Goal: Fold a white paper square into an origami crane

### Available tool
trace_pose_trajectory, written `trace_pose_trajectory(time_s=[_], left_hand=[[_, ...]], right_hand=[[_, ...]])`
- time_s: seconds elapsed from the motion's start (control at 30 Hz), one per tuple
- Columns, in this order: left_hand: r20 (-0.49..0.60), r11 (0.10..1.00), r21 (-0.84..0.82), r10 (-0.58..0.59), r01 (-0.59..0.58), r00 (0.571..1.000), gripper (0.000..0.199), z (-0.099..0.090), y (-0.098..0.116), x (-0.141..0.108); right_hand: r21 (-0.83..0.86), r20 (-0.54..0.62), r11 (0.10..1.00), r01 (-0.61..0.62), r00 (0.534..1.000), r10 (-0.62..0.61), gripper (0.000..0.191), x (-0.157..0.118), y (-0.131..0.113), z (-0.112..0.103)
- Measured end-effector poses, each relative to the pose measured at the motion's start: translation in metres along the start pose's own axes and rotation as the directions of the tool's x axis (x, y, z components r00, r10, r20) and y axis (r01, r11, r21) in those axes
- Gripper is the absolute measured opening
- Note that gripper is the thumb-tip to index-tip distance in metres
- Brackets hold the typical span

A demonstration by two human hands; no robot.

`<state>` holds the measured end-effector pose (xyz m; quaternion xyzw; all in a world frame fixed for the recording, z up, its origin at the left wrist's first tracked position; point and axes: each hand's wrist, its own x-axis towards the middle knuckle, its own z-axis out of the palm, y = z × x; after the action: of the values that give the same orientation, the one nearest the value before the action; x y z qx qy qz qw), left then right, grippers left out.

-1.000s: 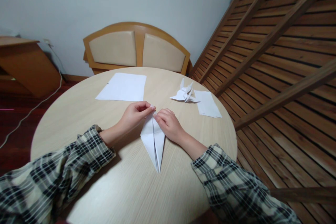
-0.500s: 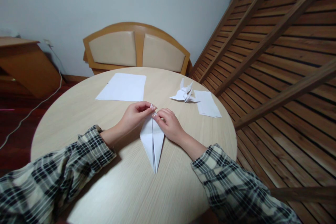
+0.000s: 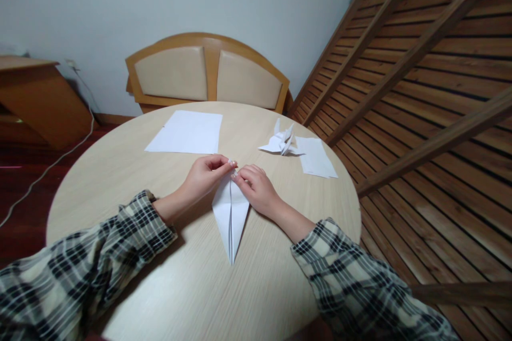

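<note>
A white folded paper (image 3: 231, 218), shaped like a long kite with a slit down its middle, points its narrow end toward me. At its far tip, my left hand (image 3: 208, 173) pinches the paper between thumb and fingers. My right hand (image 3: 256, 187) grips the same far end from the right, its fingers curled and its thumb on top. The two thumbs nearly meet there, and the fingers partly hide the tip.
The round wooden table (image 3: 168, 277) bears white sheets (image 3: 186, 132) at the back left, folded paper cranes (image 3: 283, 143) at the back right and smaller paper pieces (image 3: 316, 157) beside them. A padded headboard (image 3: 208, 72) stands behind; wooden slats (image 3: 424, 117) slope at right.
The near point of the folded paper has swung slightly to the left. Both hands keep their grip at the far tip, with only small finger shifts.
</note>
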<state>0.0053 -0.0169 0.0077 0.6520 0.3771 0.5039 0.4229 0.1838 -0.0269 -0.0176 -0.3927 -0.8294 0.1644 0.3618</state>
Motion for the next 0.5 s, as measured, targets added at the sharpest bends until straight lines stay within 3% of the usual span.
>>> trace_pose_trajectory(time_s=[0.5], left_hand=[[-0.033,0.999,0.051,0.002,0.000,0.999,0.027,0.0006,0.0070,-0.0038]], right_hand=[[0.031,0.040,0.999,0.012,0.999,-0.013,0.035,0.0008,-0.0029,-0.0013]])
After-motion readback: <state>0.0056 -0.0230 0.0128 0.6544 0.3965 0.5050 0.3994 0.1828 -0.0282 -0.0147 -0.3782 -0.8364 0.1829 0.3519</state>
